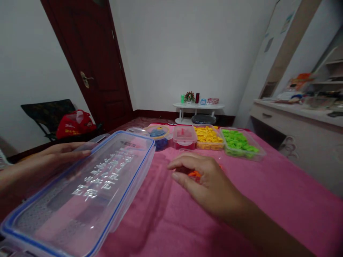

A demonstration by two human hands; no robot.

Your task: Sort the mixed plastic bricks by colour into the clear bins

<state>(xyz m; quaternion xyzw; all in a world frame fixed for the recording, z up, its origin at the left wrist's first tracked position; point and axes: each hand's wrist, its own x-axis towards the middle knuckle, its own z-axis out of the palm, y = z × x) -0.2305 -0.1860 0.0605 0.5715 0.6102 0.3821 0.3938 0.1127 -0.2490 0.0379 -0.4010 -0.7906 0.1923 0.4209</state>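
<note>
My left hand (64,153) grips the far left edge of a large clear plastic lid (112,192). A blue seal runs around the lid's rim, and raised writing marks its middle. Tilted, the lid hangs over the left part of the pink cloth. My right hand (206,178) is above the cloth near the middle, fingers curved and a small gap between thumb and forefinger, with nothing visible held. Orange pieces (195,175) show through that gap; the hand hides most of them and whatever they lie in.
Along the far side of the pink-covered table (281,185) stand a round tub of blue pieces (161,142), a lidded red box (184,139), a box of yellow pieces (208,137) and a box of green pieces (238,142). A cluttered counter (294,105) is at right.
</note>
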